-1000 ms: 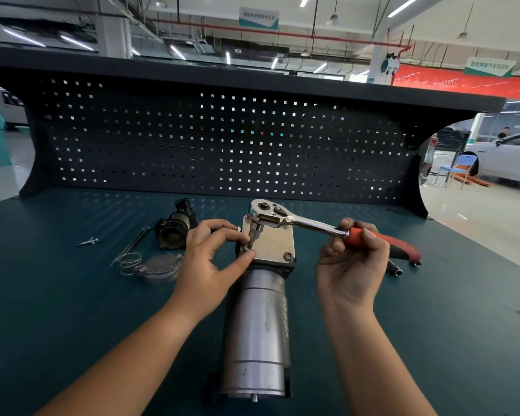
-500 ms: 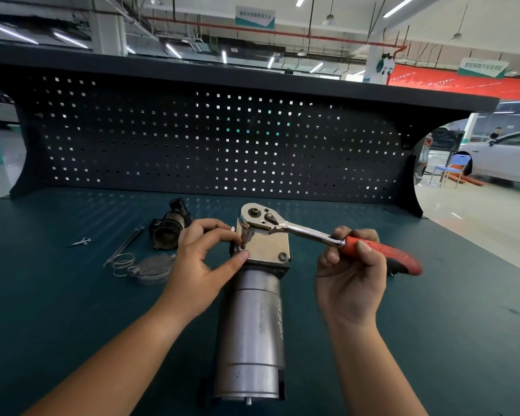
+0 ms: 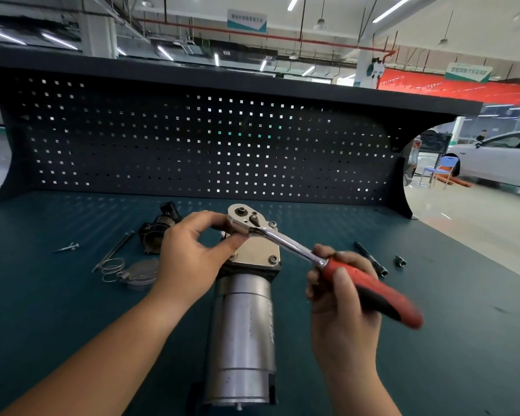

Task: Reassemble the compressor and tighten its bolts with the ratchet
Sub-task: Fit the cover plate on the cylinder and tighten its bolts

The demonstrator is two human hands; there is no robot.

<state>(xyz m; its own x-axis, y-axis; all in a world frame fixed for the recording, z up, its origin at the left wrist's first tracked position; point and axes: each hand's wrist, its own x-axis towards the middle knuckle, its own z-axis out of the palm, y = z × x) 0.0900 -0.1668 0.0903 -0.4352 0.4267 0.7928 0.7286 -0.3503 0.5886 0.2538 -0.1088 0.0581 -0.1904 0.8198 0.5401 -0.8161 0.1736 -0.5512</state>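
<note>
The silver cylindrical compressor (image 3: pixel 242 334) lies lengthwise on the green bench, its square end plate (image 3: pixel 260 253) facing away from me. The ratchet (image 3: pixel 285 241) has its chrome head over the plate's far left corner and its red handle slanting down to the right. My left hand (image 3: pixel 192 253) pinches the ratchet head between thumb and fingers, hiding the bolt under it. My right hand (image 3: pixel 339 295) grips the red handle, which is blurred. Two bolt heads show on the plate's right side.
A dark compressor part (image 3: pixel 156 232), a long bolt (image 3: pixel 113 250), a wire spring (image 3: pixel 111 270) and a round cover (image 3: pixel 140 273) lie left of the compressor. A small screw (image 3: pixel 68 247) lies farther left. A socket extension (image 3: pixel 371 259) and small socket (image 3: pixel 400 261) lie right. A pegboard (image 3: pixel 192 145) backs the bench.
The ratchet handle has swung toward me and to the right under my right hand. My left hand has moved from the plate's corner up onto the ratchet head.
</note>
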